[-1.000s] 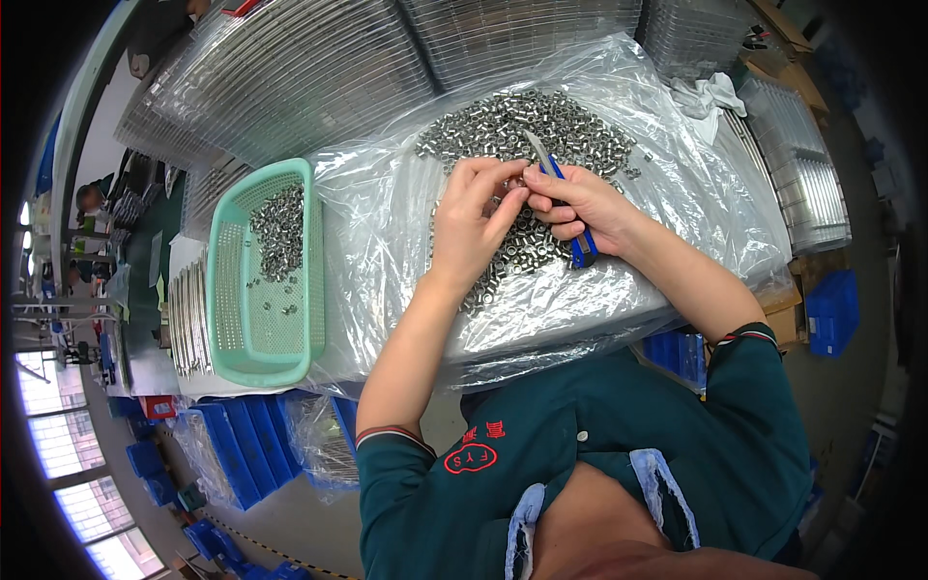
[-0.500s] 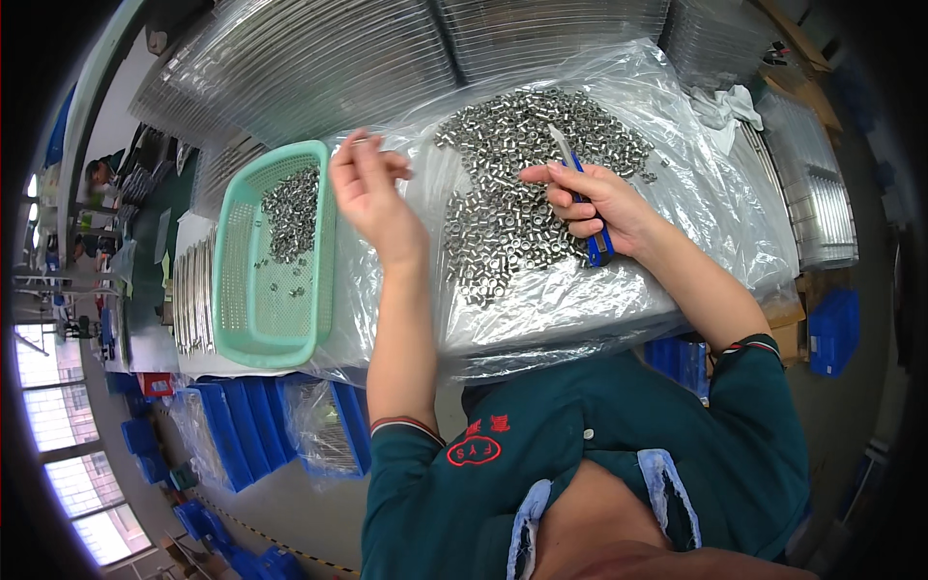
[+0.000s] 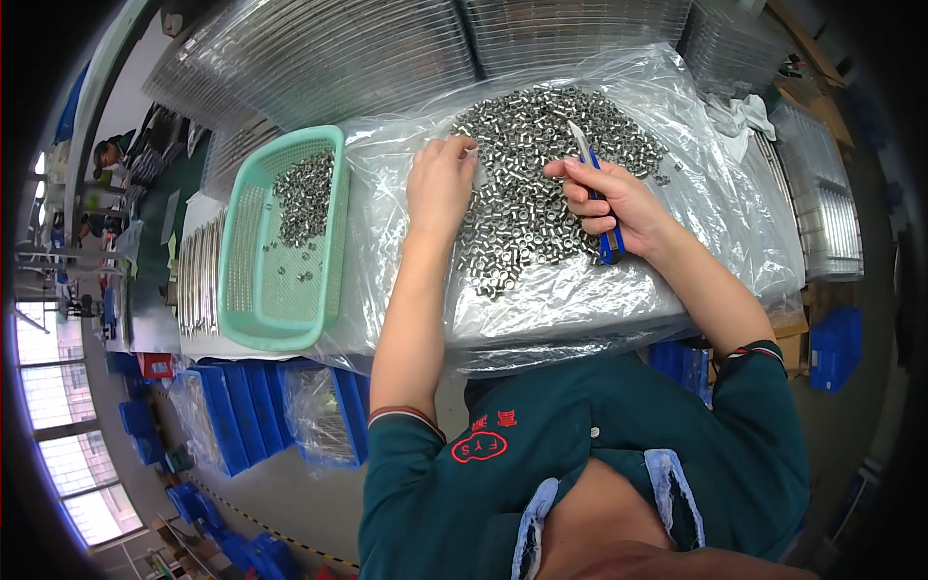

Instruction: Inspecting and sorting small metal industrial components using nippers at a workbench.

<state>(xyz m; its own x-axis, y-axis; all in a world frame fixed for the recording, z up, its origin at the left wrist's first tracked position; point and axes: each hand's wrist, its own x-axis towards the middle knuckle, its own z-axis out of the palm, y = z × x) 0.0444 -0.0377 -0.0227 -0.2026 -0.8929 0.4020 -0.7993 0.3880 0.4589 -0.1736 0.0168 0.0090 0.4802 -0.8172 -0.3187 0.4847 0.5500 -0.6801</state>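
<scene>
Shiny clear plastic [image 3: 720, 227] lies over the work place, and on it is a big heap of small metal rings [image 3: 527, 213]. Think of this heap as the middle of a clock. At its 3 o'clock side, the right hand [image 3: 626, 205] is wrapped around a blue knife [image 3: 611, 246], with the blade pointing between 11 and 12 o'clock. The left hand [image 3: 441, 188] is at 9 o'clock, its fingers bent and the tips by the edge of the heap. I cannot tell if it has a ring in it. The two hands are well apart.

Farther out at 9 o'clock is a green basket [image 3: 280, 336] full of little holes, with a smaller pile of rings [image 3: 304, 198] inside. Past it are some thin metal rods [image 3: 201, 280], side by side. Lots of clear trays [image 3: 387, 48] stand from 10 to 12 o'clock. A white cloth [image 3: 742, 118] is at 2 o'clock. One blue box [image 3: 836, 348] is at 4 o'clock, low down, and more blue bins [image 3: 256, 416] are at 8 o'clock. At 6 o'clock is the person's dark green shirt [image 3: 570, 401].
</scene>
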